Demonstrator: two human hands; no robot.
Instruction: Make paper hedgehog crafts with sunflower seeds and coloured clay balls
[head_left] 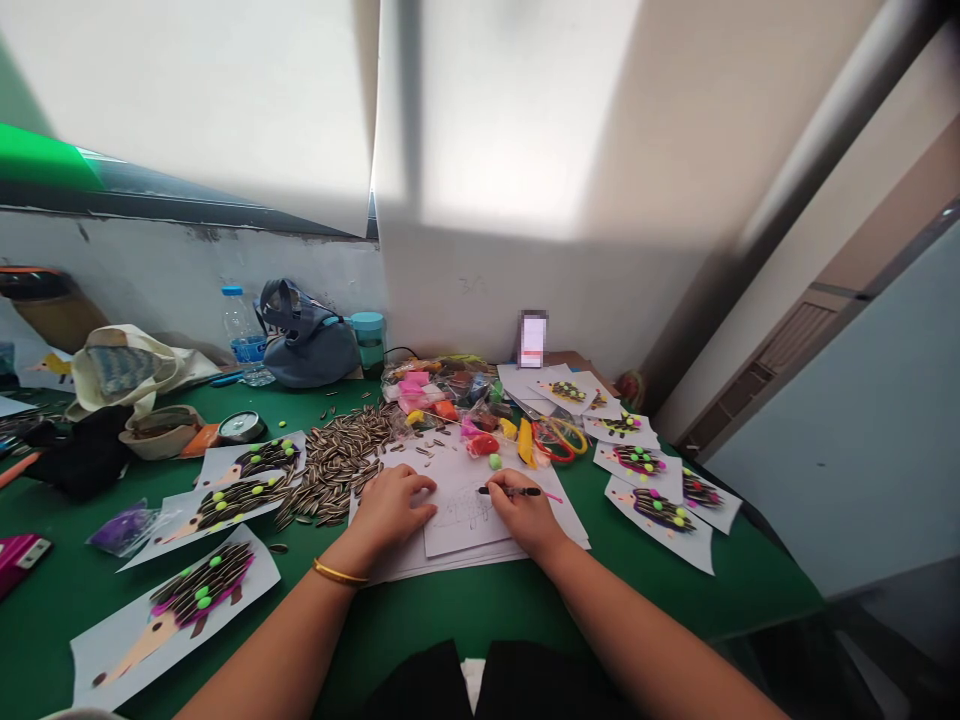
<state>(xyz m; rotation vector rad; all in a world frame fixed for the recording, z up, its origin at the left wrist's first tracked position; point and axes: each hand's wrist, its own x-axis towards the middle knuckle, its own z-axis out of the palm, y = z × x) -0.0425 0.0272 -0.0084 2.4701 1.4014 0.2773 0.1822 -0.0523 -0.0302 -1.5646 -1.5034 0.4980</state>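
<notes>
My left hand (394,510) lies palm down on the white papers, fingers loosely bent and holding nothing that I can see, while my right hand (523,512) grips a black pen (519,491) between thumb and fingers. The green surface (420,612) spreads under everything. Squarely before me is a stack of white papers (405,567), and on it the top sheet (454,540) with a faint line drawing; the pen's tip points left over those lines, though I can't tell whether it touches. Just past my left hand sits a heap of striped seeds (337,465), with a blue bag (311,350) behind it near the wall. Finished-looking hedgehog pictures lie on both sides, the nearest left one (214,585) tilted, the right ones (652,510) overlapping. A phone (533,342) stands upright by the wall. Smallest, a green ball (495,461) rests just beyond my right hand.
</notes>
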